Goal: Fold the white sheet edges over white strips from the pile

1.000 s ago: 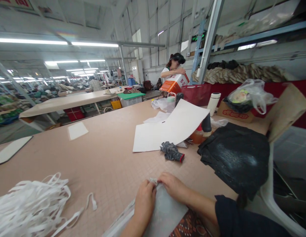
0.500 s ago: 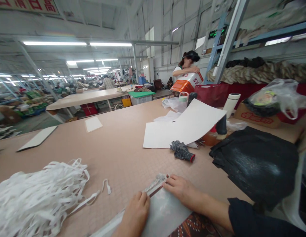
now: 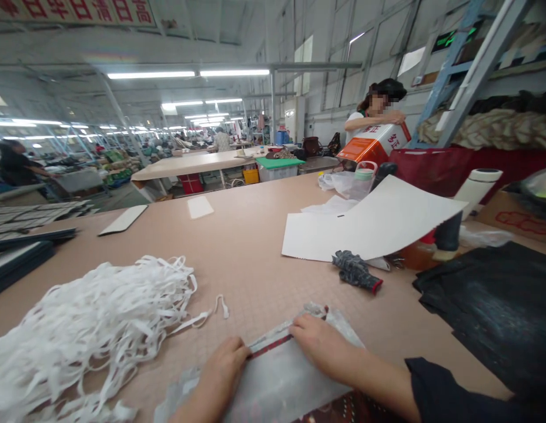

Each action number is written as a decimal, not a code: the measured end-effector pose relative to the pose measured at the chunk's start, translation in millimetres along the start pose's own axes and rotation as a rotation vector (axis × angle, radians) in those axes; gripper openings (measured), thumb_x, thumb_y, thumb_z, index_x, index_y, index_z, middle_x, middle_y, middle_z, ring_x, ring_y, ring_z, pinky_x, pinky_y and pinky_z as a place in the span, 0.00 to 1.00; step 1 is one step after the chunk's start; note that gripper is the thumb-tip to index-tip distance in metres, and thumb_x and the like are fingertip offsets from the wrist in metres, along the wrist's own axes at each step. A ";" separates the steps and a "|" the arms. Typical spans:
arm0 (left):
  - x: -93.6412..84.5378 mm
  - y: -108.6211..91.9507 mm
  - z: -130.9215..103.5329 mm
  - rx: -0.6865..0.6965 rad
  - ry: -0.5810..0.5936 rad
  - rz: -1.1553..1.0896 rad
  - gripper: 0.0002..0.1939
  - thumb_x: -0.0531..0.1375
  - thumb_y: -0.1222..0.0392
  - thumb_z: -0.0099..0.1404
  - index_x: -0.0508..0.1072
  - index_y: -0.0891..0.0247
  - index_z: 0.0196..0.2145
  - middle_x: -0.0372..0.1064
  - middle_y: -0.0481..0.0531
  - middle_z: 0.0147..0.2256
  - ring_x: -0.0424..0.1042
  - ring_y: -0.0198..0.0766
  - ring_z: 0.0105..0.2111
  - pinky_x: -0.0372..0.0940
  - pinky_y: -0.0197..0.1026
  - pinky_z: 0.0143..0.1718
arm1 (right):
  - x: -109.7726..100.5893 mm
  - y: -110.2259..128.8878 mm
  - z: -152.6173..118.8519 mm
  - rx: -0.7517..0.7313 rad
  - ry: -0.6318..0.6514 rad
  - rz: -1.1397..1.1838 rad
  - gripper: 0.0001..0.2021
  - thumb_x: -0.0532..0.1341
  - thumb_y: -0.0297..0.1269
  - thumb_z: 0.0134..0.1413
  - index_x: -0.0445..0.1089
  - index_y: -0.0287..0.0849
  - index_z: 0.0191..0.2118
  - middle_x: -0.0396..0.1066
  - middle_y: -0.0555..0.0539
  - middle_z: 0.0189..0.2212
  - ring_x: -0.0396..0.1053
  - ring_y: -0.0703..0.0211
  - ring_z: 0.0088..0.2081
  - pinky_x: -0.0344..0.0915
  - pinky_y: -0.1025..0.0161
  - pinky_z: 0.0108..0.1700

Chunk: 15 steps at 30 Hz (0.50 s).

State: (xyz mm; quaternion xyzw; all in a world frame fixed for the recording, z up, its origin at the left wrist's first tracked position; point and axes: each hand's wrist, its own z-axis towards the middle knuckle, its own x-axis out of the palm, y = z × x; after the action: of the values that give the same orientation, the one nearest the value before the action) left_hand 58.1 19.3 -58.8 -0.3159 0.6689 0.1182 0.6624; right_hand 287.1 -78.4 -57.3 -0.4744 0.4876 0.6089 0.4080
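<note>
In the head view, the left hand (image 3: pixel 226 364) has its fingers closed together on the near-left part of the upper edge of a translucent plastic sheet (image 3: pixel 277 382), which lies at the near edge of the surface (image 3: pixel 237 235). The right hand (image 3: pixel 321 343), fingers bent and drawn close, pinches the same edge farther along to the right, apart from the left hand. Between them runs a dark red strip (image 3: pixel 273 345) along that edge, with crumpled clear plastic beyond it. Patterned brown fabric (image 3: pixel 343 409) shows below the sheet, at the bottom of the view; it seems to be the person's clothing, though little of it is visible.

Toward the near-left corner of the surface lies a loose heap of white straps (image 3: pixel 96 323), one strap end trailing toward the sheet. A grey glove (image 3: pixel 356 270) with a red cuff rests beyond the right hand, touching the near edge of a large white board (image 3: pixel 365 226), whose right side curves upward. Black sheets (image 3: pixel 497 311) lie along the right side, with a white bottle (image 3: pixel 479 187) behind them. Near the far edge are a small white card (image 3: pixel 200 207) and, farther left, a pale panel (image 3: pixel 123 220). Past the board, another person (image 3: pixel 378 111) holds an orange and white container (image 3: pixel 374 143), tilted.
</note>
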 end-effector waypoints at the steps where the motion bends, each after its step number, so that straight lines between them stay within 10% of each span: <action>1: 1.9 -1.0 -0.4 0.017 -0.002 0.023 0.12 0.49 0.68 0.62 0.71 0.60 0.34 0.67 0.49 0.33 0.65 0.36 0.35 0.60 0.37 0.37 | 4.8 13.6 7.4 -0.041 -0.011 0.027 0.08 0.53 0.25 0.53 0.67 0.39 0.36 0.68 0.46 0.36 0.63 0.58 0.38 0.58 0.63 0.40; 15: -6.5 33.3 -34.9 -0.039 -0.044 -0.050 0.09 0.53 0.68 0.61 0.72 0.61 0.32 0.67 0.48 0.32 0.65 0.35 0.35 0.60 0.35 0.36 | 35.6 64.7 54.1 -0.113 0.040 0.032 0.06 0.54 0.28 0.56 0.68 0.41 0.33 0.67 0.48 0.33 0.62 0.59 0.37 0.57 0.65 0.36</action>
State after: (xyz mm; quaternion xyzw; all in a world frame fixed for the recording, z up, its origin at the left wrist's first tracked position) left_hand 10.0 26.6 -58.0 -0.3429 0.6436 0.1217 0.6734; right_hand 207.6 -36.5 -74.5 -0.5007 0.4680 0.6325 0.3608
